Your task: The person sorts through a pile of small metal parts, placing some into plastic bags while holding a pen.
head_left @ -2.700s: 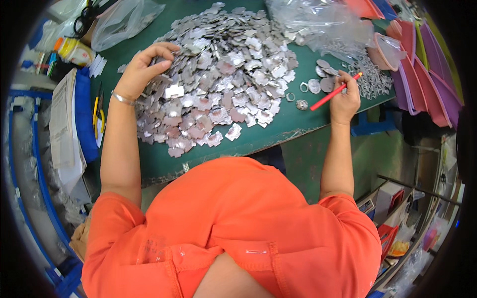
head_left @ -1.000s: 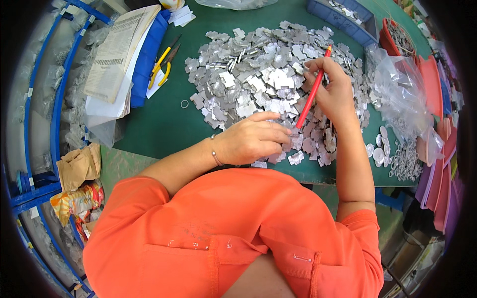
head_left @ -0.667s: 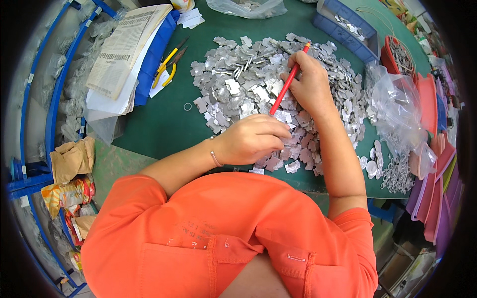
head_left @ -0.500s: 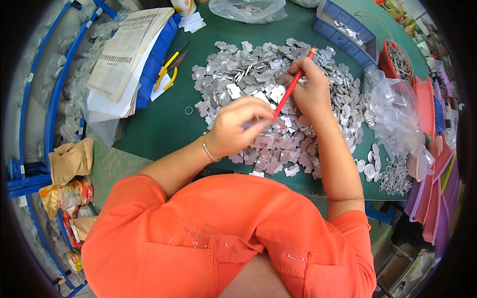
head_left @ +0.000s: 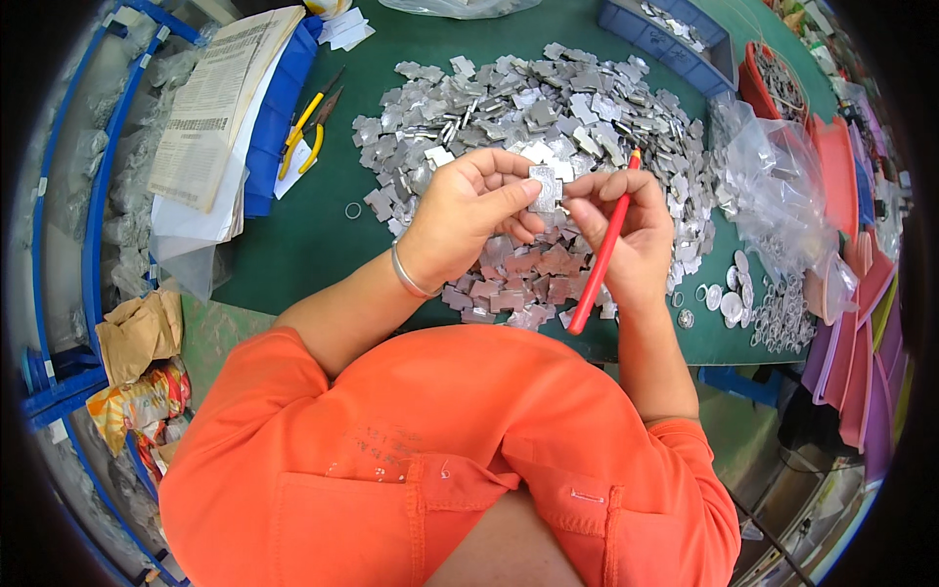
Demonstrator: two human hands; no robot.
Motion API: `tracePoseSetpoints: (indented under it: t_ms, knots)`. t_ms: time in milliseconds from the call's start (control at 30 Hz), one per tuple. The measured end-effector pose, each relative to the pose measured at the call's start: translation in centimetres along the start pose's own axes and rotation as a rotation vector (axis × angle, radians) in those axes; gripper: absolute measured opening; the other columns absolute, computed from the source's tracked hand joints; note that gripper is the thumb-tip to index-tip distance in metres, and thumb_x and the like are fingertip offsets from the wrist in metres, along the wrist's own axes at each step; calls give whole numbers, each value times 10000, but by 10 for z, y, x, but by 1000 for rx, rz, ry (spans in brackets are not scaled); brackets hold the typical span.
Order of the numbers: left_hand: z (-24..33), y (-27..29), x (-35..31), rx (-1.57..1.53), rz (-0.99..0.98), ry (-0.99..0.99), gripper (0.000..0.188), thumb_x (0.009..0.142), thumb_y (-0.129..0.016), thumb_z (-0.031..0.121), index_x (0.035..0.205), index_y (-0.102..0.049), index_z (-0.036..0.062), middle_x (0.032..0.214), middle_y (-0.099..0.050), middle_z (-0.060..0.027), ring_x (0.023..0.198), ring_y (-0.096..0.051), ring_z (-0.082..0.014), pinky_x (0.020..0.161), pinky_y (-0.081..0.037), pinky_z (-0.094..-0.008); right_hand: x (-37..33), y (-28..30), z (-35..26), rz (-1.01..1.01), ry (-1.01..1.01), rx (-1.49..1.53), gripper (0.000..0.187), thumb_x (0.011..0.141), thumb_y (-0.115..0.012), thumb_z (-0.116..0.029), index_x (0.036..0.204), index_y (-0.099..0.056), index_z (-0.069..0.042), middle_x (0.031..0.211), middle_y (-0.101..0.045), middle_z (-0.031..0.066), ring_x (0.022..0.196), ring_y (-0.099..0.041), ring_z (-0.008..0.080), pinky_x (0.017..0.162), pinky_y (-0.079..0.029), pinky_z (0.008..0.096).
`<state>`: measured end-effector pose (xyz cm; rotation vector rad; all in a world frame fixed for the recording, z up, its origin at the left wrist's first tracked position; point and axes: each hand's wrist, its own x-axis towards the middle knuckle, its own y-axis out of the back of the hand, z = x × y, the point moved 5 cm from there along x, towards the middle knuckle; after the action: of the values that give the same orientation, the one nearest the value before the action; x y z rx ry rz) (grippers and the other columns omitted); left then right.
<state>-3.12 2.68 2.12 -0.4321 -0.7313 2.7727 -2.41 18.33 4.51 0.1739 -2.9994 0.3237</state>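
Observation:
Between thumb and fingers, my left hand (head_left: 479,201) pinches a small flat silver metal piece (head_left: 546,189). My right hand (head_left: 631,230) is closed round a red pencil (head_left: 606,249), which slants with its tip pointing up and away from me. The right fingertips meet the right edge of the metal piece; whether they grip it too I cannot tell. Both hands hover over the near half of a broad heap of similar silver metal pieces (head_left: 528,103) on the green table (head_left: 303,245).
At the left lie yellow-handled pliers (head_left: 303,137) and a blue tray (head_left: 269,137) with newspaper (head_left: 215,108) on it. A blue bin (head_left: 670,44), a red basket (head_left: 773,83) and a clear plastic bag (head_left: 782,196) stand right of the heap. Round discs (head_left: 732,303) and small rings (head_left: 782,313) lie near the front edge.
My left hand has moved up and now holds a metal piece in front of me. The right hand has come down and nearer, its pencil turned steeper. The view has shifted slightly.

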Motion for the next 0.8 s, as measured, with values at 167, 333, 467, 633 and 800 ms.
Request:
tracePoseSetpoints:
  t_ms: [167,333,467,633,800]
  knots:
    - [1,-8,-4,158,-7,-69,213,857,-597,67,1036,-529,-27,842,-621,-88,714,-640,-146,615,-542,-253,-6,1,6,33,66,-34,272,755,-654,74,865,-440,-54,893,-583,88,762,-558,110,648,-489,245]
    - [-1,-5,-4,174,-13,-90,210,859,-624,147,948,-572,-36,811,-626,-77,615,-593,-97,556,-504,-220,-7,5,2,17,286,-174,268,743,-663,78,833,-442,-44,857,-593,102,701,-556,114,582,-472,237]
    - [-1,-3,-5,83,-46,-76,221,872,-614,184,936,-576,-24,780,-617,-63,575,-563,-85,521,-486,-223,-10,4,-3,33,380,-266,270,729,-673,84,810,-450,-45,827,-615,108,695,-568,124,595,-474,241]
    - [-1,-7,-6,41,-82,-28,208,876,-607,173,930,-568,-24,784,-615,-69,608,-588,-101,544,-505,-233,-12,3,-4,8,459,-327,274,717,-672,100,803,-457,-46,823,-629,112,712,-592,142,607,-483,245]
    - [1,-12,-7,74,-85,-55,144,850,-621,69,929,-558,-34,839,-627,-91,725,-638,-140,643,-546,-254,-11,6,-3,63,452,-275,262,737,-644,116,822,-448,-36,911,-604,139,721,-586,142,628,-485,243]
